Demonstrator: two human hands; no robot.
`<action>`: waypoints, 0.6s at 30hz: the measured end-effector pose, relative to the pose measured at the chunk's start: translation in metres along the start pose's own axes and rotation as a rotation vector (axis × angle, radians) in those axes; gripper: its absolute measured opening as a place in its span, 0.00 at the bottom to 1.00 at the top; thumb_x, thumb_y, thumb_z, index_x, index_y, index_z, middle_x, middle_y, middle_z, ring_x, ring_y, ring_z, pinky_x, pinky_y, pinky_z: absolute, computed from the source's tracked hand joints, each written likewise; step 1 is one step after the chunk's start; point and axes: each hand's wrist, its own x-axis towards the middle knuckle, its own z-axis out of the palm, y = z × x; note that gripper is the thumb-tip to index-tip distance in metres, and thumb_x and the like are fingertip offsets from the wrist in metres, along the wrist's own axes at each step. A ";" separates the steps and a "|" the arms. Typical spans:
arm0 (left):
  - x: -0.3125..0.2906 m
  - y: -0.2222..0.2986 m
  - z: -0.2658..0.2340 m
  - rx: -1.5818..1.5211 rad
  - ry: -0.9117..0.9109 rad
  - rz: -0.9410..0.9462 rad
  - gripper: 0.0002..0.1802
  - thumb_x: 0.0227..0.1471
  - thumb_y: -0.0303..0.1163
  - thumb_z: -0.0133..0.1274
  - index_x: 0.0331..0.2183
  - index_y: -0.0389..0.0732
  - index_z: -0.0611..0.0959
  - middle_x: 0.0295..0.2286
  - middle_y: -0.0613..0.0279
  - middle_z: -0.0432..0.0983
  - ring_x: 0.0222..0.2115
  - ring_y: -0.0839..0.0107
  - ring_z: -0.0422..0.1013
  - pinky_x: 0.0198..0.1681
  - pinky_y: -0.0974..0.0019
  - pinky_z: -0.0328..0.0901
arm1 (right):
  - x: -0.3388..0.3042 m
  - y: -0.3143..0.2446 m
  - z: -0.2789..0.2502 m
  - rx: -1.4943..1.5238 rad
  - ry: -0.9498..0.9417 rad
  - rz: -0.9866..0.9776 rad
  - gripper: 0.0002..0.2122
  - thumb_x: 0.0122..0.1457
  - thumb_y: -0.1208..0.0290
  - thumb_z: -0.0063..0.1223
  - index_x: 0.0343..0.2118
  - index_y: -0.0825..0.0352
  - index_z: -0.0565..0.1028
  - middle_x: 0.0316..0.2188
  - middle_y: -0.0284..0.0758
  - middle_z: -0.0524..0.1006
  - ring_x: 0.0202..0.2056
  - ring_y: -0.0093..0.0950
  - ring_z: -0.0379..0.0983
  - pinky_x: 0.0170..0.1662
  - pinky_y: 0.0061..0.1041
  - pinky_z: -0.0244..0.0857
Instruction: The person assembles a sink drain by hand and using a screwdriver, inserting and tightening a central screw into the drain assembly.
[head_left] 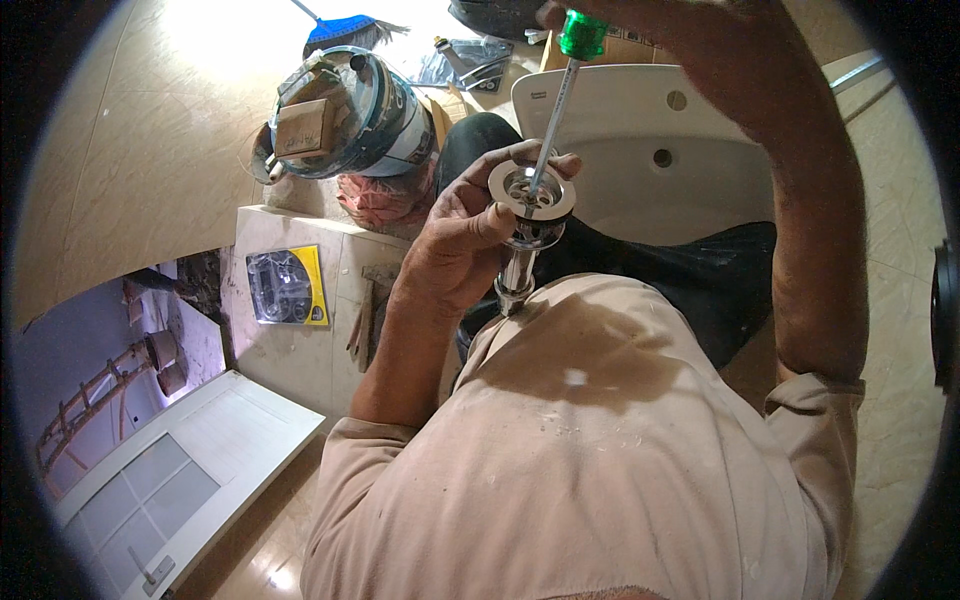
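Observation:
My left hand [465, 225] is closed around a chrome sink drain [519, 265], its flanged top tilted up toward me and its tail pipe pointing down at my lap. My right hand [660, 25] is up at the top edge, by the green handle of a screwdriver [560, 110]; its fingers are partly cut off by the frame but appear wrapped on that handle. The shaft slants down, and its tip sits inside the drain's round opening. Behind the drain stands a white ceramic basin [640, 185] with a drain hole and a smaller overflow hole.
To the left, a paint bucket [400, 125] carries a small cardboard box [306, 129]. A blister pack [288, 286] lies on a tiled ledge. Beyond are a blue broom [340, 31] and a plastic-bagged part [465, 65]. A white door [200, 470] is at lower left.

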 end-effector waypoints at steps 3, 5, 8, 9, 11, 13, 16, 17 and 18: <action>0.000 0.001 0.001 0.006 -0.015 -0.001 0.39 0.49 0.28 0.71 0.60 0.38 0.72 0.57 0.39 0.72 0.56 0.59 0.73 0.59 0.58 0.70 | -0.004 -0.019 0.007 -0.263 0.021 0.000 0.22 0.62 0.76 0.61 0.57 0.70 0.68 0.44 0.44 0.80 0.46 0.35 0.81 0.53 0.34 0.77; 0.001 0.001 0.002 -0.012 -0.012 -0.019 0.39 0.49 0.28 0.71 0.60 0.38 0.72 0.57 0.39 0.72 0.56 0.59 0.73 0.59 0.58 0.70 | 0.001 -0.021 -0.002 -0.047 -0.100 0.075 0.22 0.62 0.76 0.62 0.58 0.69 0.68 0.45 0.43 0.80 0.48 0.33 0.80 0.53 0.34 0.77; 0.001 0.002 0.002 -0.015 0.002 -0.021 0.40 0.48 0.28 0.71 0.61 0.38 0.72 0.57 0.39 0.72 0.56 0.58 0.73 0.60 0.57 0.69 | 0.008 -0.007 -0.008 0.226 -0.154 0.057 0.23 0.61 0.76 0.64 0.57 0.67 0.68 0.45 0.42 0.80 0.50 0.32 0.79 0.52 0.33 0.78; 0.001 0.002 0.003 -0.014 0.009 -0.018 0.40 0.48 0.28 0.71 0.61 0.38 0.72 0.58 0.39 0.72 0.56 0.58 0.73 0.60 0.57 0.68 | 0.008 -0.001 -0.009 0.214 -0.157 0.045 0.23 0.61 0.76 0.64 0.58 0.67 0.68 0.46 0.42 0.80 0.50 0.31 0.79 0.52 0.33 0.78; 0.001 0.003 0.003 0.004 0.010 -0.003 0.40 0.48 0.28 0.71 0.61 0.39 0.72 0.58 0.40 0.72 0.57 0.58 0.72 0.61 0.56 0.67 | 0.006 0.006 -0.014 -0.040 -0.144 0.023 0.23 0.62 0.78 0.62 0.58 0.69 0.68 0.46 0.44 0.79 0.50 0.32 0.79 0.52 0.33 0.78; 0.002 0.003 0.004 0.010 0.008 -0.001 0.41 0.47 0.29 0.71 0.61 0.39 0.72 0.58 0.40 0.71 0.57 0.58 0.72 0.62 0.56 0.66 | 0.005 0.010 -0.018 -0.051 -0.118 -0.034 0.22 0.62 0.78 0.61 0.58 0.69 0.68 0.47 0.44 0.79 0.51 0.33 0.78 0.53 0.33 0.78; 0.003 0.003 0.005 -0.005 0.022 -0.022 0.42 0.47 0.29 0.72 0.61 0.39 0.72 0.59 0.41 0.71 0.58 0.58 0.71 0.63 0.57 0.66 | 0.005 0.010 -0.020 0.190 -0.125 -0.098 0.19 0.63 0.77 0.60 0.56 0.69 0.70 0.46 0.43 0.79 0.50 0.33 0.78 0.54 0.33 0.77; 0.003 0.003 0.006 -0.009 0.027 -0.028 0.42 0.47 0.29 0.72 0.61 0.39 0.72 0.59 0.41 0.71 0.58 0.58 0.71 0.63 0.57 0.66 | 0.005 0.009 -0.022 0.221 -0.143 -0.086 0.18 0.63 0.78 0.60 0.55 0.69 0.70 0.46 0.43 0.79 0.50 0.33 0.78 0.55 0.33 0.77; 0.004 0.002 0.006 -0.014 0.033 -0.034 0.42 0.47 0.29 0.72 0.61 0.39 0.72 0.59 0.41 0.71 0.58 0.58 0.71 0.63 0.57 0.66 | 0.005 0.010 -0.021 0.253 -0.161 -0.074 0.17 0.64 0.78 0.59 0.55 0.69 0.71 0.46 0.42 0.79 0.50 0.33 0.78 0.55 0.33 0.77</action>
